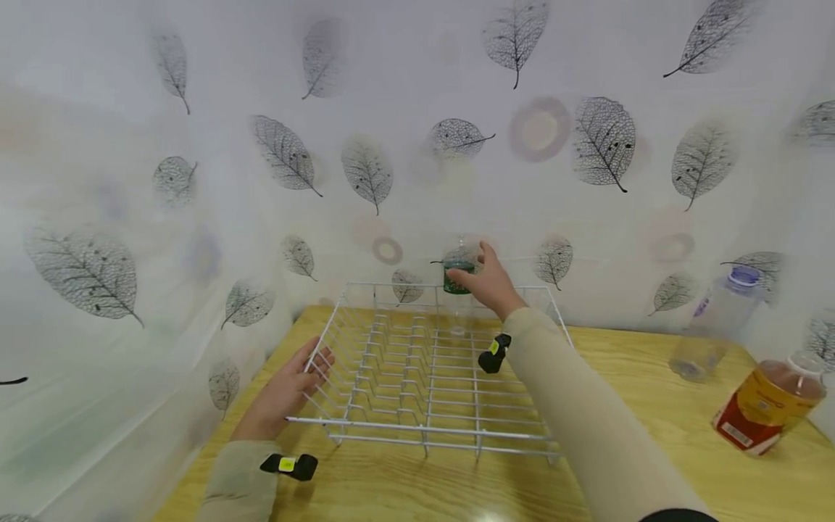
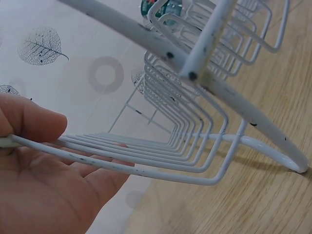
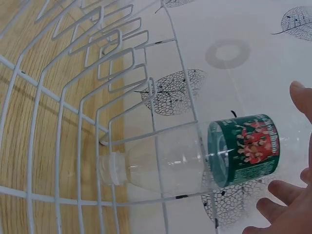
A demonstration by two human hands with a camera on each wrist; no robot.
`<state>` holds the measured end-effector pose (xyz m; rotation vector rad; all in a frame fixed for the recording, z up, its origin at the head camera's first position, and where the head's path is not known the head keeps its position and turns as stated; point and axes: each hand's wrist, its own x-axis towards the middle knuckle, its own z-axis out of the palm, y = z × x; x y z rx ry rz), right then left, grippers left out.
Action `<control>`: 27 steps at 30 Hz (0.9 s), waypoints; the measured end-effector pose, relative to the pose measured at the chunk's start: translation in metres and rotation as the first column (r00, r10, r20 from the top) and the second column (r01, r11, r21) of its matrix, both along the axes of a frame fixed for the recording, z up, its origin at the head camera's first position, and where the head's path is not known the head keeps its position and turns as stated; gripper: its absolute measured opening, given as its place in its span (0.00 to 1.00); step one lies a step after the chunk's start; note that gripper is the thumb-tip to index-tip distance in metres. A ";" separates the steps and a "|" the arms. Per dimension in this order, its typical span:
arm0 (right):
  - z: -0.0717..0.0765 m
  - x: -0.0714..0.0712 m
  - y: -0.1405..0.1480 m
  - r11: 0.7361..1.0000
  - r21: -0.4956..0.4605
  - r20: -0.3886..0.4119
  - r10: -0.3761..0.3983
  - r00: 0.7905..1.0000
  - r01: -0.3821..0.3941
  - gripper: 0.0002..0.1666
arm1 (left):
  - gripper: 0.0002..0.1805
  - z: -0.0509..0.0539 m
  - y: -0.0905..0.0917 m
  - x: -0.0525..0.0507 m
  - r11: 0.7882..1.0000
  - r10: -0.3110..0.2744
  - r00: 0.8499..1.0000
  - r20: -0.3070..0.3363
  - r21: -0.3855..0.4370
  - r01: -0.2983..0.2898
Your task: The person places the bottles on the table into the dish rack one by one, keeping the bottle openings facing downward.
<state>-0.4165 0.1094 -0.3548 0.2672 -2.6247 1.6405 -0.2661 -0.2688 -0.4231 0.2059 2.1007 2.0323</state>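
From the head view, a white wire rack (image 1: 424, 430) stands on the wood-grain table (image 1: 642, 380), with your left hand (image 1: 287, 391) at its left side and your right hand (image 1: 491, 284) at its far side, beside a clear plastic bottle (image 1: 454, 286) with a green label. Well to the right stand a purple-necked clear bottle (image 1: 714, 319) and a bottle with a red-and-yellow label (image 1: 770, 406). From the left wrist, your thumb lies over the rack's rim, fingers beneath the wires; this grip looks light, so press gently and evenly to steady the frame. From the right wrist, the bottle is upside down inside the rack, white cap lowest, label near the rim. Your right grip is loose, thumb and fingers spread apart around the base, apparently without contact. Best to move those fingers straight clear, since a brush could tip the bottle.
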 end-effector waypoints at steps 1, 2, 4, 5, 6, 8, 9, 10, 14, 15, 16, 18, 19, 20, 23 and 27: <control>0.002 0.001 0.000 1.000 0.006 -0.005 0.000 1.000 0.000 0.66 | 0.43 0.000 0.000 0.000 1.000 0.000 1.000 0.001 0.004 0.000; 0.004 0.003 0.001 1.000 0.014 -0.011 -0.001 1.000 0.001 0.67 | 0.43 0.000 -0.001 0.000 1.000 -0.002 1.000 0.001 0.008 0.002; 0.009 0.006 0.003 0.999 0.033 -0.022 -0.003 1.000 0.004 0.70 | 0.43 0.000 -0.001 0.000 1.000 -0.003 1.000 0.003 0.015 0.003; 0.011 0.008 0.005 0.999 0.036 -0.026 -0.006 1.000 0.007 0.70 | 0.43 0.000 -0.001 0.000 1.000 -0.002 1.000 0.004 0.013 0.002; 0.014 0.011 0.006 0.999 0.040 -0.031 -0.008 0.999 0.009 0.71 | 0.43 -0.001 -0.001 0.000 1.000 -0.003 1.000 0.005 0.013 0.003; 0.019 0.015 0.010 0.998 0.054 -0.046 -0.006 0.999 0.009 0.70 | 0.43 -0.001 0.000 0.001 1.000 -0.002 1.000 0.006 0.012 0.002; 0.021 0.016 0.012 0.998 0.062 -0.051 -0.008 0.999 0.011 0.70 | 0.43 -0.001 0.000 0.001 1.000 0.000 1.000 0.005 0.014 0.000; 0.024 0.018 0.014 0.997 0.070 -0.056 -0.008 0.998 0.012 0.70 | 0.43 -0.001 0.000 0.000 1.000 0.002 1.000 0.006 0.016 -0.002; 0.032 0.025 0.023 0.995 0.095 -0.068 -0.010 0.998 0.017 0.70 | 0.43 0.001 0.002 0.000 1.000 0.006 1.000 0.010 0.016 -0.006; 0.033 0.027 0.026 0.995 0.098 -0.070 -0.012 0.997 0.019 0.70 | 0.43 0.001 0.002 0.000 1.000 0.005 1.000 0.011 0.014 -0.006; 0.035 0.029 0.028 0.995 0.096 -0.071 -0.009 0.997 0.016 0.70 | 0.43 0.001 0.002 -0.001 1.000 0.003 1.000 0.013 0.010 -0.003; 0.038 0.033 0.034 0.995 0.099 -0.075 -0.006 0.997 0.013 0.70 | 0.43 0.000 0.002 -0.001 1.000 0.003 1.000 0.017 -0.001 -0.003; 0.038 0.035 0.037 0.995 0.101 -0.076 -0.005 0.997 0.013 0.70 | 0.43 -0.001 0.001 -0.002 1.000 0.001 1.000 0.015 -0.002 -0.001; 0.039 0.037 0.040 0.994 0.108 -0.080 -0.001 0.997 0.009 0.70 | 0.43 -0.001 0.001 -0.002 1.000 -0.001 1.000 0.012 -0.005 0.001; 0.042 0.042 0.048 0.992 0.127 -0.093 0.000 0.996 0.012 0.70 | 0.42 -0.002 -0.001 -0.002 1.000 -0.003 1.000 0.001 -0.021 0.003; 0.046 0.050 0.059 0.988 0.153 -0.111 -0.011 0.994 0.028 0.70 | 0.42 -0.002 -0.002 -0.002 0.999 -0.010 1.000 -0.005 -0.031 0.010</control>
